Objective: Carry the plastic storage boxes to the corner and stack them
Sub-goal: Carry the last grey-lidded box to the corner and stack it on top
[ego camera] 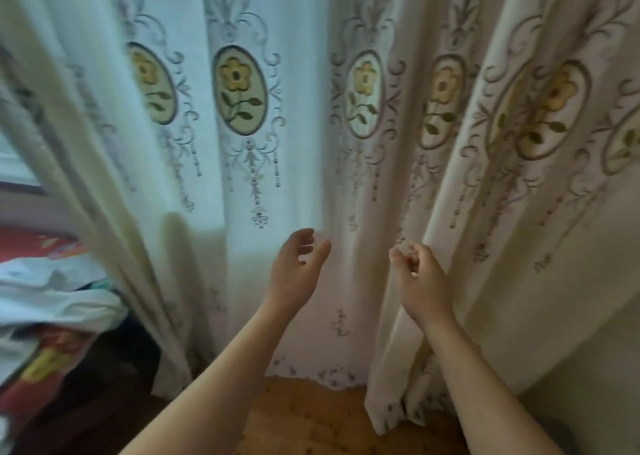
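While both bare arms reach toward the embroidered curtain (311,108), the left hand (298,267) hangs relaxed with loose fingers, holding nothing, and the right hand (419,278) is clenched into an empty fist. Wooden floor (311,416) shows below the curtain hem. Crumpled bedding (52,302) lies at far left. No storage boxes are in view.

The curtain (311,143) is thin matt cloth with embroidered flowers. The floor (311,416) is speckled, slightly glossy wood. Crumpled printed cloth (52,302) lies at the floor's left edge.
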Available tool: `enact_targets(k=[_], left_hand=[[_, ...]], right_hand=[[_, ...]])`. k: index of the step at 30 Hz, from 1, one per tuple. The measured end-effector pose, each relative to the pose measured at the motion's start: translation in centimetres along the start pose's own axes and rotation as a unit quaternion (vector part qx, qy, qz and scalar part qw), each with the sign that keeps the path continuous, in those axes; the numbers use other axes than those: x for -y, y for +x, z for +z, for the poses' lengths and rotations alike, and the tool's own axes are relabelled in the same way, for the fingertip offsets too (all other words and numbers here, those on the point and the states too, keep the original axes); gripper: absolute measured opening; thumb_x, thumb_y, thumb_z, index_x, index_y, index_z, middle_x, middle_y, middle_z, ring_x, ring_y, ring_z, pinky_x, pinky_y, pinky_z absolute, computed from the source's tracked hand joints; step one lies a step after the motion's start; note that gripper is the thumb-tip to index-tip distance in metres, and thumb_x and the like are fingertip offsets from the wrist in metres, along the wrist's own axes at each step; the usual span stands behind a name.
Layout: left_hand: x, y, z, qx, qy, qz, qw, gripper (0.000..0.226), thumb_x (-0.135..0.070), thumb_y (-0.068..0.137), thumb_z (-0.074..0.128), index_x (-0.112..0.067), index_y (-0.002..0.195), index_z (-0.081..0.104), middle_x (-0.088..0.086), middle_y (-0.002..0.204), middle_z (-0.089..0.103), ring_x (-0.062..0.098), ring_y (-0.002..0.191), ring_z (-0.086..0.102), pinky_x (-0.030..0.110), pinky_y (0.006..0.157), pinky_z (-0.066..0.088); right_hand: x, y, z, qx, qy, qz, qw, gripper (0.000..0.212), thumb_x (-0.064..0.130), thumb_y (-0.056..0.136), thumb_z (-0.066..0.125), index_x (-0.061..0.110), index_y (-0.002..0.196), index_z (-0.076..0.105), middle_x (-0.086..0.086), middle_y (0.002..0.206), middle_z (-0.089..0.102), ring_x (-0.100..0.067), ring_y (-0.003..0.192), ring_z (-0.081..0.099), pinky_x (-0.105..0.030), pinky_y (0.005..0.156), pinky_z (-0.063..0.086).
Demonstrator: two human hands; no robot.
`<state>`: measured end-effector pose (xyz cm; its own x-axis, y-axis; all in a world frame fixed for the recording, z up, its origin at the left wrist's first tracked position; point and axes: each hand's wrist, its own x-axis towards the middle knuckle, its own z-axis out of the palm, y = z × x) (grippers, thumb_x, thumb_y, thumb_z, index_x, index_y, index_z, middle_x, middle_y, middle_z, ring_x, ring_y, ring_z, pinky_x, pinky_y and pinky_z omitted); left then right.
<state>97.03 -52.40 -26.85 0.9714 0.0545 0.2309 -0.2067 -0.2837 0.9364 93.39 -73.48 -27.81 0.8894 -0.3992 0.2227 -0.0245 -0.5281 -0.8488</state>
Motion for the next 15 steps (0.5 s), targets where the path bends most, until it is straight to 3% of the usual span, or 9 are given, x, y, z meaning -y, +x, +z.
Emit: enact_targets(k=[4,7,9,15], left_hand=[[1.6,-2.1,-8.0,-0.047,0.006,-0.011,0.999,0.047,-0.048,0.090,0.062,-0.024,0.130,0.054,-0.014,0.120,0.060,0.000,0.108,0.058,0.011,0.079,0.042],[3.0,-4.0,-13.8,-0.083,0.027,-0.019,0.996,0.051,-0.051,0.091,0.060,-0.024,0.133,0.052,-0.014,0.121,0.059,0.000,0.110,0.056,0.014,0.081,0.042],[3.9,-5.6,-18.1,-0.114,0.042,-0.028,0.992,0.052,-0.051,0.091,0.060,-0.024,0.135,0.051,-0.013,0.121,0.058,0.001,0.110,0.056,0.016,0.082,0.043],[5.9,-11.1,-29.3,-0.202,0.040,-0.056,0.977,0.055,-0.059,0.088,0.058,-0.026,0.132,0.052,-0.014,0.120,0.058,0.000,0.110,0.056,0.020,0.088,0.045]], right_hand=[[4.1,-2.5,6.0,0.032,0.002,-0.020,0.999,0.058,0.055,0.095,0.051,0.020,0.142,0.048,0.019,0.099,0.057,0.001,0.086,0.053,-0.021,0.076,0.037],[7.1,-5.2,10.1,0.078,0.024,-0.033,0.996,0.057,0.057,0.096,0.049,0.021,0.140,0.048,0.014,0.100,0.059,-0.004,0.089,0.055,-0.029,0.079,0.038],[9.2,-7.2,13.2,0.110,0.030,-0.048,0.992,0.057,0.058,0.096,0.048,0.023,0.141,0.047,0.014,0.101,0.058,0.001,0.089,0.053,-0.029,0.077,0.038],[15.4,-13.7,20.9,0.202,0.053,-0.109,0.972,0.058,0.058,0.096,0.048,0.023,0.142,0.046,0.018,0.105,0.055,-0.006,0.099,0.055,-0.029,0.083,0.039]])
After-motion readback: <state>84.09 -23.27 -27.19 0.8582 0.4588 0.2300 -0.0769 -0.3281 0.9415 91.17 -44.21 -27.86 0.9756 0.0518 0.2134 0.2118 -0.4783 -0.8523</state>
